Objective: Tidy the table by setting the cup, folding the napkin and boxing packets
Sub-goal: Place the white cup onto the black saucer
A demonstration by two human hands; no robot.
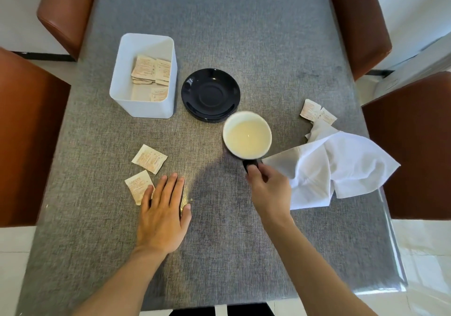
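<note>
I look down on a long bench (pixel 244 35) with a gray woven cloth over it, and the cloth has a shiny clear edge on the right side near me. Four brown chairs stand around it, two on each side, like the far left chair (pixel 66 8). The floor (pixel 14 267) is pale and the walls are white. My right hand (pixel 269 189) has its fingers (pixel 253 169) pinched shut on the dark handle of the cup (pixel 247 135). The cup is white inside and dark outside, it looks a bit blurry, and it sits just beside the near edge of the dark saucer (pixel 210 95); I cannot tell if it touches the bench. My left hand (pixel 162 214) lies flat on the bench with its fingers spread out and holding nothing, and its small finger rests on the edge of one packet (pixel 138 186). Another packet (pixel 149 158) lies just past it. A white box (pixel 144 76) stands to the left of the saucer, just beside it, and it has more packets in it (pixel 151 71). The white napkin (pixel 341 167) lies all crumpled to the right of my right hand, close to the cup handle. Two more packets (pixel 317 113) lie at the far end of the napkin, near the right edge of the bench.
</note>
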